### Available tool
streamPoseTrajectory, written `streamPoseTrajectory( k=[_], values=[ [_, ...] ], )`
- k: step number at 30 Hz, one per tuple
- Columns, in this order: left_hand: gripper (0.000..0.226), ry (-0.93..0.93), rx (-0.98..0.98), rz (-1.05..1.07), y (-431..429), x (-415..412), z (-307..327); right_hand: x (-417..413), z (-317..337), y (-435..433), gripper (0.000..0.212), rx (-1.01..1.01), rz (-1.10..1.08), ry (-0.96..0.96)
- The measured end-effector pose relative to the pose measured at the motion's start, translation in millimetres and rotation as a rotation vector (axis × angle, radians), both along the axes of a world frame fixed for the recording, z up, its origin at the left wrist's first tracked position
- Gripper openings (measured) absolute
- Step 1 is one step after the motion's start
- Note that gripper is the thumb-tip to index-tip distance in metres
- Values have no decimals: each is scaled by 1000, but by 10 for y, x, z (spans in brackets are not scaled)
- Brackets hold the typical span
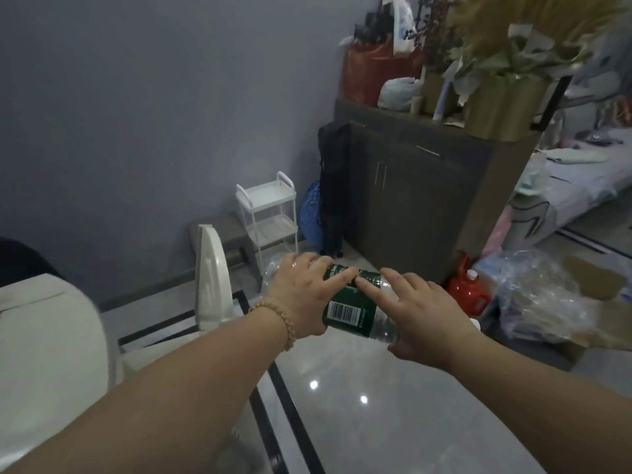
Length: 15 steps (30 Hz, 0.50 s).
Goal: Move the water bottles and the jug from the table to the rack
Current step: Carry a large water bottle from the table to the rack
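The left hand (304, 295) grips a water bottle (355, 299) from above, fingers curled over its barrel. The right hand (424, 313) lies on the narrower end with fingers nearly straight, its thumb hidden. The bottle is clear ribbed plastic, held tilted in the air. Its green label carries a white barcode (343, 313) — the other print is too blurred to read. A white 3-tier rack (270, 213) stands against the grey wall, well apart. A red jug (466, 290) with a white cap sits at the dark cabinet's (420, 200) lower corner.

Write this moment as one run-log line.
left hand grips clear plastic green-labelled water bottle; right hand rests on it; white tiered rack ahead
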State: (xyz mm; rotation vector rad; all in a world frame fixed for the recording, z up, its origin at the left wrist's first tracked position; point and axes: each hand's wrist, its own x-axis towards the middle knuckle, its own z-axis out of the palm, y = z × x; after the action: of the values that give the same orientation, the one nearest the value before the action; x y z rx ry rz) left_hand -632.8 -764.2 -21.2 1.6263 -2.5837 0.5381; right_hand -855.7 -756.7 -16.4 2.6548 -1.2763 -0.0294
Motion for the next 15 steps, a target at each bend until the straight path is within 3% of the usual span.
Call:
streamPoseTrajectory(
  k=[7,15],
  values=[
    [95,-44,5,12,-1283,159,109,169,-36,-1314,122,15,-5,-26],
    [98,-23,85,165,-3179,443,-121,473,-249,-3533,122,61,155,-35]
  ],
)
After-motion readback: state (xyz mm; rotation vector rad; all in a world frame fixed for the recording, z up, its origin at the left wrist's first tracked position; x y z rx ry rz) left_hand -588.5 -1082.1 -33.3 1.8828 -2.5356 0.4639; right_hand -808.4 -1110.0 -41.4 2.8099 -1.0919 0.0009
